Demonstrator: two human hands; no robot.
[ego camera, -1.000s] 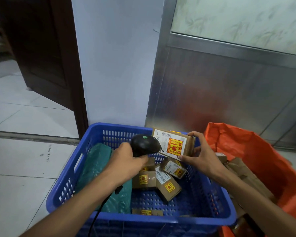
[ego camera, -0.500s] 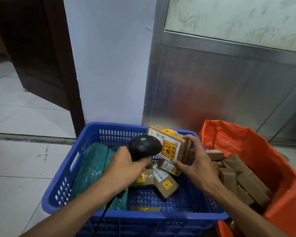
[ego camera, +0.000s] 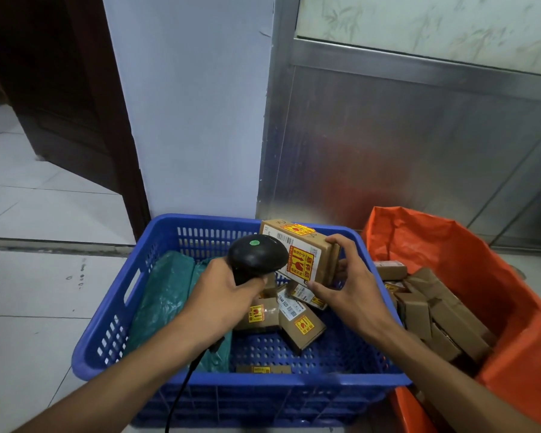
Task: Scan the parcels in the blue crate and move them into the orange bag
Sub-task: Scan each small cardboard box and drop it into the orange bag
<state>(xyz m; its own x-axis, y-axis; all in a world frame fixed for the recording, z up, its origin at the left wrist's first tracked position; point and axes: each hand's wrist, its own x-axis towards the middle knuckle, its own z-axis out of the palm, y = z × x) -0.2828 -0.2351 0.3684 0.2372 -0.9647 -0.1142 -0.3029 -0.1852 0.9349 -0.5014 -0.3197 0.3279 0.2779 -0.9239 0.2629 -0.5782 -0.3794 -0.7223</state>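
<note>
My left hand [ego camera: 222,300] grips a black corded barcode scanner [ego camera: 256,256] with a green light on top, held over the blue crate [ego camera: 113,323]. My right hand [ego camera: 350,287] holds a brown cardboard parcel [ego camera: 303,253] with a white label and red-yellow fragile stickers, its labelled face turned toward the scanner head. Several small brown parcels [ego camera: 294,317] and a green plastic mailer [ego camera: 166,298] lie inside the crate. To the right, the orange bag [ego camera: 494,292] stands open with several brown boxes [ego camera: 434,310] in it.
The crate and bag rest on a white tiled floor [ego camera: 28,307] against a pale wall [ego camera: 194,104] and a metal panel [ego camera: 403,145]. A dark wooden door [ego camera: 60,89] stands at the left. The scanner's cable [ego camera: 181,389] runs down over the crate's front rim.
The held parcel has tilted so its labelled face turns more toward the scanner, and both hands have edged closer together. The view has shifted, showing more of the bag's boxes.
</note>
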